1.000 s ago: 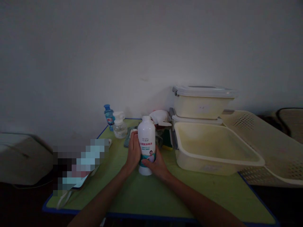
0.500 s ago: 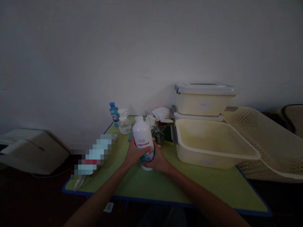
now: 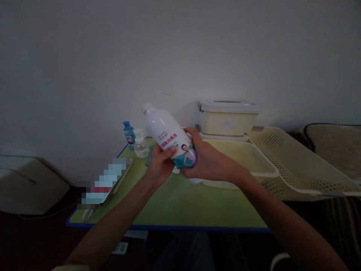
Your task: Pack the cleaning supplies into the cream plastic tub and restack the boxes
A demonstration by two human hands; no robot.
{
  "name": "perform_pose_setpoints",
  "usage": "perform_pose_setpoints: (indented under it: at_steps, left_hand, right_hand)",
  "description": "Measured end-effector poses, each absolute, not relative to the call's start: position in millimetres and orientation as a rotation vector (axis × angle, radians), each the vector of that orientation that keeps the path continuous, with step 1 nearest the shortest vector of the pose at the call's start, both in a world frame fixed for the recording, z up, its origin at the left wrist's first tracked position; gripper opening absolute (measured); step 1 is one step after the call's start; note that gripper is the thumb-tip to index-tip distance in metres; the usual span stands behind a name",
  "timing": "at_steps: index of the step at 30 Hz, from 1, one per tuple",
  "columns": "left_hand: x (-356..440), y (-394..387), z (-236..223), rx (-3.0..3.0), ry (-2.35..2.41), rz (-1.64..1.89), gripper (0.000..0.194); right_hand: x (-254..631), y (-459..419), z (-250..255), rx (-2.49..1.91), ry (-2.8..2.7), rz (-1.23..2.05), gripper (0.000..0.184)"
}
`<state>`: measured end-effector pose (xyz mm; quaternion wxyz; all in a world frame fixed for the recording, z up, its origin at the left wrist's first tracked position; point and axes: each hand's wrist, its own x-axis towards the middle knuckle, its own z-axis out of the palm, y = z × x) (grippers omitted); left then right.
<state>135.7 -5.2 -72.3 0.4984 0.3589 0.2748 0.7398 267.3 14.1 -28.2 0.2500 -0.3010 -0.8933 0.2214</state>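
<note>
A large white disinfectant bottle (image 3: 166, 130) with a printed label is held up above the green table (image 3: 169, 207). It tilts to the left, and its white cap is on. My left hand (image 3: 161, 165) grips its lower left side, thumb across the label. On the other side, my right hand (image 3: 207, 156) wraps round the lower part near the base. Behind the left hand stand a clear pump bottle (image 3: 141, 146) and a blue bottle (image 3: 129, 134). Other small things behind the bottle are mostly hidden.
A lidded cream box (image 3: 227, 120) is stacked at the back right, with an open cream basin (image 3: 245, 154) before it. Beyond lies a perforated basket (image 3: 296, 162). At the table's left is a blurred flat object (image 3: 104, 184); a white box-like thing (image 3: 36, 184) stands farther left.
Both hands have lifted the disinfectant bottle higher and tipped its top to the left. My right hand has shifted up round its right side. The view has moved slightly.
</note>
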Motion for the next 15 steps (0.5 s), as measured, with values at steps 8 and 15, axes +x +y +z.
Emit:
perform_pose_setpoints:
  at_steps: [8, 15]
  left_hand:
    - [225.4, 19.9, -64.9, 0.718, 0.459, 1.868, 0.045]
    - [246.3, 26.6, -87.4, 0.949, 0.542, 1.681, 0.050]
  right_hand:
    - [306.4, 12.9, -9.3, -1.208, -2.455, -0.482, 0.072]
    - [351.6, 36.3, -19.2, -1.214, -2.506, -0.411, 0.075]
